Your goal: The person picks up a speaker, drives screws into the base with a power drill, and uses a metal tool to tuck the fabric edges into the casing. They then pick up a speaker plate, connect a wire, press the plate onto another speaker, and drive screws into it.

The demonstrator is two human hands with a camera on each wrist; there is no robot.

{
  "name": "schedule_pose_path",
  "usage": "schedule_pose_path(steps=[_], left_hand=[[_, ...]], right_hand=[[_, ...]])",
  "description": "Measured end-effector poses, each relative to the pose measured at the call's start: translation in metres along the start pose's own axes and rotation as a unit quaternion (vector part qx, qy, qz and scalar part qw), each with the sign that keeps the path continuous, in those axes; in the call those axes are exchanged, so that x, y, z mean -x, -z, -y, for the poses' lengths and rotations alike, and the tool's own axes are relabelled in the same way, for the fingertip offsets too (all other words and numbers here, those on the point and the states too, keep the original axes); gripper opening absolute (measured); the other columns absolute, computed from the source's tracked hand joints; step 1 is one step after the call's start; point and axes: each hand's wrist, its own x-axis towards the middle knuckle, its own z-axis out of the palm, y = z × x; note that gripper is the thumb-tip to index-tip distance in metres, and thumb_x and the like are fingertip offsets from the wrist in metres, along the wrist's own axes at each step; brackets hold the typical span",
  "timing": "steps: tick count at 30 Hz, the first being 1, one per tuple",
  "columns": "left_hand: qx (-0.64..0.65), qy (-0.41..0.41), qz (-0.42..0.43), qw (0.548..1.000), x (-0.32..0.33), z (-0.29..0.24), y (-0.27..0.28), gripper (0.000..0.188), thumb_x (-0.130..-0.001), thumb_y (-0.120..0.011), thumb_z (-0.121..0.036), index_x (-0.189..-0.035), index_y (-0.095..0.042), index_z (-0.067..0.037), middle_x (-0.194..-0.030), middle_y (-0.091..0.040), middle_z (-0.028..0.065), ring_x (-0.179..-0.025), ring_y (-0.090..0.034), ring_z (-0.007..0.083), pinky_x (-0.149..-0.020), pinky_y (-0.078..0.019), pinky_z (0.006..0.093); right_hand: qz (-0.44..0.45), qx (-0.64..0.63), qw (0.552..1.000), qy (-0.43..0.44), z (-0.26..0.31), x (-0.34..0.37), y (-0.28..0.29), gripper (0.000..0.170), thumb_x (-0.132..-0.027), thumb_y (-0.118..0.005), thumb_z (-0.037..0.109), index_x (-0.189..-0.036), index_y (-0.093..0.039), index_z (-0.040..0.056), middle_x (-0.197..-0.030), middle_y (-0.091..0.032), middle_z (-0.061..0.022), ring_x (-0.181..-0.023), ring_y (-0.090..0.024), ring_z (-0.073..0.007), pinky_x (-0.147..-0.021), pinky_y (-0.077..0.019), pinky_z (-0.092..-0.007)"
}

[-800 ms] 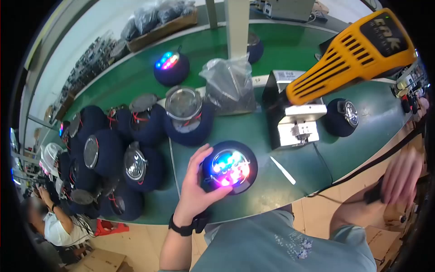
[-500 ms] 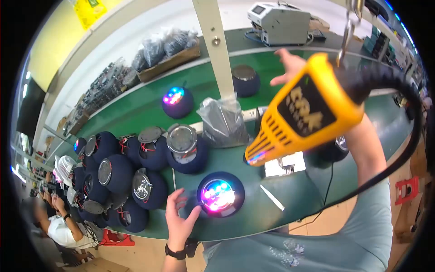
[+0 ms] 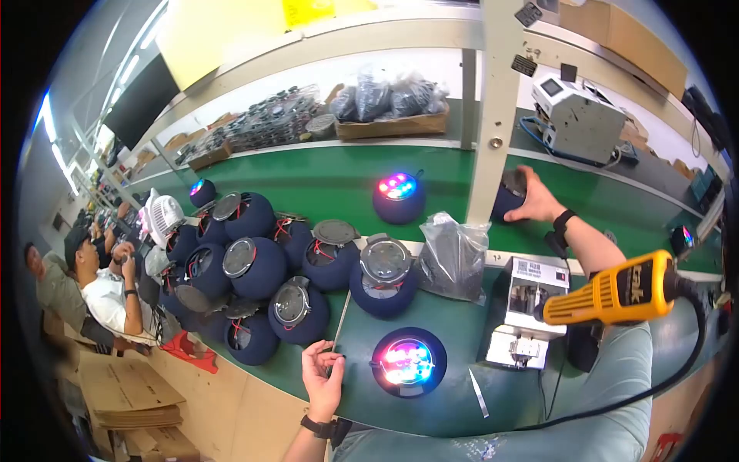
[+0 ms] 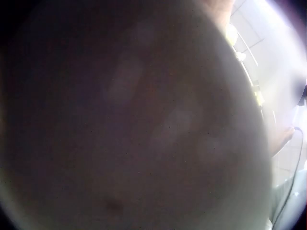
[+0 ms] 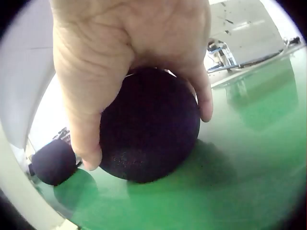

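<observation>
On the far green surface, behind the post, the right hand (image 3: 539, 199) grips a dark round speaker (image 3: 508, 197). The right wrist view shows that hand (image 5: 129, 52) with thumb and fingers around both sides of the dark ball (image 5: 148, 127). The left hand (image 3: 322, 381) hovers at the near table, fingers loosely bent and holding nothing, left of a speaker with lit red and blue lights (image 3: 408, 362). A blurred dark surface fills most of the left wrist view, and what it is I cannot tell.
Several navy speakers with loose lids (image 3: 254, 267) crowd the left. A plastic bag (image 3: 454, 258), a metal fixture (image 3: 519, 346), an orange heat gun (image 3: 608, 292) and a white tool (image 3: 479, 393) are nearby. A lit speaker (image 3: 399, 198) stands behind; a post (image 3: 493, 131) rises beside the right hand.
The right hand has gone from the lower right, past the heat gun, to the far speaker and now grips it. The left hand has left the lit speaker's side. The head view has tilted up.
</observation>
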Motion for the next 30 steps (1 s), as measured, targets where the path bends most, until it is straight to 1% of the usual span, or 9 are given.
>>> schedule_pose_path(steps=[6,7,9,16,25,26,28,29,30], left_hand=[[-0.031,-0.012,0.021,0.999,-0.005,0.000,0.002,0.050,-0.104,-0.065,0.009,-0.150,-0.050,-0.002,-0.144,-0.063,0.0152,-0.109,-0.068,0.0143,-0.100,-0.0550,0.0288],[-0.029,-0.009,0.021,0.999,-0.006,-0.001,0.003,0.051,-0.102,-0.065,0.010,-0.149,-0.050,-0.001,-0.144,-0.063,0.0154,-0.108,-0.068,0.0159,-0.099,-0.0552,0.0290],[0.007,0.011,0.029,0.999,-0.009,0.001,0.007,0.049,-0.104,-0.064,0.007,-0.151,-0.049,0.000,-0.146,-0.062,0.0157,-0.111,-0.067,0.0152,-0.103,-0.0540,0.0306],[0.030,0.044,0.148,0.988,-0.024,-0.060,-0.001,0.061,-0.101,-0.072,0.000,-0.156,-0.047,-0.003,-0.156,-0.057,0.0158,-0.127,-0.064,0.0224,-0.111,-0.0518,0.0360],[-0.254,-0.243,0.415,0.839,-0.040,-0.098,-0.058,0.137,-0.051,-0.111,-0.046,-0.166,-0.046,-0.013,-0.171,-0.041,0.0219,-0.157,-0.043,0.0446,-0.129,-0.0401,0.0521],[-0.258,-0.236,0.407,0.844,-0.039,-0.096,-0.063,0.137,-0.051,-0.111,-0.046,-0.166,-0.046,-0.013,-0.171,-0.041,0.0219,-0.157,-0.043,0.0446,-0.129,-0.0401,0.0521],[-0.244,-0.201,0.390,0.865,-0.035,-0.093,-0.068,0.126,-0.053,-0.109,-0.031,-0.164,-0.050,-0.019,-0.169,-0.041,0.0197,-0.155,-0.042,0.0467,-0.125,-0.0453,0.0548],[-0.246,-0.198,0.390,0.865,-0.033,-0.091,-0.068,0.126,-0.053,-0.109,-0.031,-0.164,-0.050,-0.019,-0.169,-0.041,0.0197,-0.155,-0.042,0.0467,-0.125,-0.0453,0.0548],[-0.244,-0.208,0.384,0.866,-0.033,-0.090,-0.068,0.121,-0.054,-0.107,-0.028,-0.162,-0.052,-0.020,-0.168,-0.042,0.0188,-0.153,-0.043,0.0460,-0.124,-0.0468,0.0547]], right_hand=[[-0.182,0.003,0.983,0.035,0.122,0.154,0.147,0.119,-0.067,-0.104,0.026,-0.164,-0.038,0.0028,-0.149,-0.062,-0.0237,-0.141,-0.059,-0.0335,-0.123,-0.0446,-0.0423],[-0.085,0.021,0.986,-0.139,0.224,0.196,0.178,0.117,-0.068,-0.104,0.023,-0.163,-0.039,0.0024,-0.145,-0.066,-0.0182,-0.135,-0.063,-0.0276,-0.119,-0.0488,-0.0390],[-0.166,0.032,0.971,-0.171,0.210,0.295,0.190,0.119,-0.068,-0.102,0.016,-0.166,-0.037,0.0035,-0.150,-0.065,-0.0127,-0.139,-0.060,-0.0206,-0.121,-0.0477,-0.0393],[-0.168,0.087,0.902,-0.388,0.222,0.489,0.065,0.127,-0.057,-0.103,0.013,-0.164,-0.037,0.0012,-0.150,-0.053,-0.0233,-0.142,-0.056,-0.0408,-0.121,-0.0500,-0.0451],[-0.297,0.279,0.880,-0.244,0.198,0.482,0.030,0.129,-0.067,-0.108,0.023,-0.168,-0.032,-0.0028,-0.167,-0.048,-0.0264,-0.153,-0.051,-0.0395,-0.123,-0.0476,-0.0477],[-0.377,0.126,0.866,-0.304,0.274,0.446,0.039,0.108,-0.078,-0.103,0.015,-0.163,-0.040,-0.0049,-0.162,-0.054,-0.0249,-0.144,-0.059,-0.0359,-0.111,-0.0540,-0.0455],[-0.478,-0.139,0.862,-0.092,0.350,0.432,0.031,0.046,-0.109,-0.073,0.019,-0.146,-0.057,-0.0031,-0.120,-0.071,-0.0221,-0.105,-0.071,-0.0297,-0.090,-0.0590,-0.0340],[-0.324,-0.299,0.887,0.133,0.365,0.422,0.032,0.041,-0.113,-0.064,0.024,-0.142,-0.057,-0.0040,-0.107,-0.072,-0.0207,-0.096,-0.071,-0.0274,-0.089,-0.0599,-0.0357],[-0.319,-0.343,0.876,0.113,0.390,0.399,0.010,0.052,-0.106,-0.075,0.022,-0.144,-0.056,-0.0059,-0.117,-0.071,-0.0208,-0.102,-0.072,-0.0315,-0.093,-0.0604,-0.0395]])
